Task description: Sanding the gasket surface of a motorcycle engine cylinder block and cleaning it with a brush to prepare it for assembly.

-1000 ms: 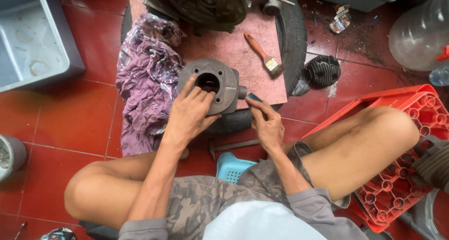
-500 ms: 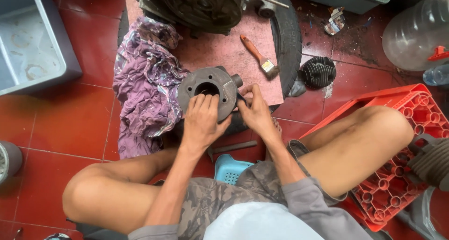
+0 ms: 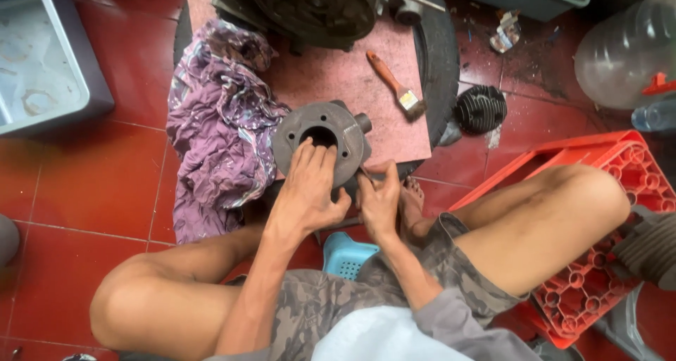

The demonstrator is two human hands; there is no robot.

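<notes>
Place: small home repair workshop on the floor | Signs: red floor tiles [image 3: 91, 192], engine block [image 3: 310, 9] far, finned cylinder [image 3: 480, 109] right, paintbrush [image 3: 396, 86], stained purple rag [image 3: 218, 136] left, red plastic crate [image 3: 605, 262] right

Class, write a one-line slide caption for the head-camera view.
Seated on a red tiled floor, a person's left hand and right hand grip a grey metal engine cylinder beside a purple rag.

engine [image 3: 310, 9] cut by top edge, grey tub [image 3: 42, 58] cut at left, clear jug [image 3: 627, 48] cut at right, lower part of cylinder [image 3: 320, 136] behind left hand [image 3: 306, 192], right hand [image 3: 379, 203] fingertips hidden at cylinder's side
</notes>
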